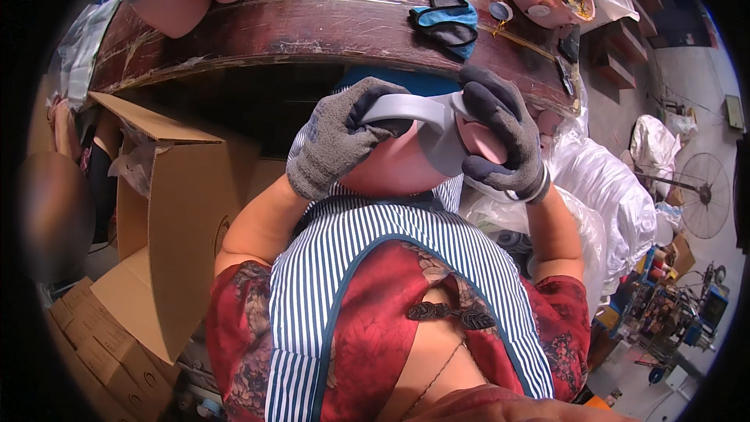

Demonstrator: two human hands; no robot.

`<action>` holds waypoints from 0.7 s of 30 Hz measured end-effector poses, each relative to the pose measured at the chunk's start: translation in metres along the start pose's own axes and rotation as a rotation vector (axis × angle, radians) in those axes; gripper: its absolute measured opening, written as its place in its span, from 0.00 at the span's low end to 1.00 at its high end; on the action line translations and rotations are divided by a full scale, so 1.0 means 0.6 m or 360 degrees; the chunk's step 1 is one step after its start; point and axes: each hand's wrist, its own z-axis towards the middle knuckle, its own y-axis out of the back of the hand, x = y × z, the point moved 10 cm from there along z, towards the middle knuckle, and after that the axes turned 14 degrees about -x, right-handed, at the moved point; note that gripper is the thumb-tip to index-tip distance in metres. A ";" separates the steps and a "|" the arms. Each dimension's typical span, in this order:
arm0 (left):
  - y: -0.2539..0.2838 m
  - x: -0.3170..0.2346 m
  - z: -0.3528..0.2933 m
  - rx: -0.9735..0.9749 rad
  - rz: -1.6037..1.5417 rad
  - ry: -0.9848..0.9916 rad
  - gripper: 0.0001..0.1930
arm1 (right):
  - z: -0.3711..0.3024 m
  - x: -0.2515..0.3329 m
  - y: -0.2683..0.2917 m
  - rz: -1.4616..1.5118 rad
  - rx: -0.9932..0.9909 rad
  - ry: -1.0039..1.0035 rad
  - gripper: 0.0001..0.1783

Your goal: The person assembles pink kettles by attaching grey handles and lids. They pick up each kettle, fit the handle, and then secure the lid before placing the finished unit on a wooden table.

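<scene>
A pink and grey jug (pixel 394 162) lies tilted on its side in front of my striped apron. Round its pale grey handle (pixel 406 108) are wrapped the fingers of my left hand (pixel 337 137), in a grey work glove. My right hand (pixel 504 133), gloved as well, closes on a round pink lid (pixel 482 142) at the jug's top end. Whether the lid is seated or loose is hidden by the fingers. Two similar pink jugs (pixel 173 4) stand on the table at the far left.
Across the far side runs a worn dark red table (pixel 328 12). On it are a blue and black face mask (pixel 447 19) and a pink tub (pixel 539 0) of small parts. An opened cardboard box (pixel 187 227) is at my left, white plastic bags (pixel 601 195) at my right. Another person (pixel 62 187) is far left.
</scene>
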 end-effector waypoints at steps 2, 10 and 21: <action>0.001 0.003 -0.005 -0.0029 -0.0008 0.0004 0.23 | -0.012 -0.004 -0.004 -0.0071 -0.0067 -0.0069 0.46; -0.020 -0.002 0.020 0.0208 0.0107 -0.0089 0.23 | 0.019 0.033 0.010 -0.0752 0.0315 0.0010 0.47; -0.122 -0.002 0.009 -0.0020 0.0688 -0.0594 0.25 | -0.077 -0.200 -0.010 0.0001 0.0259 -0.0577 0.37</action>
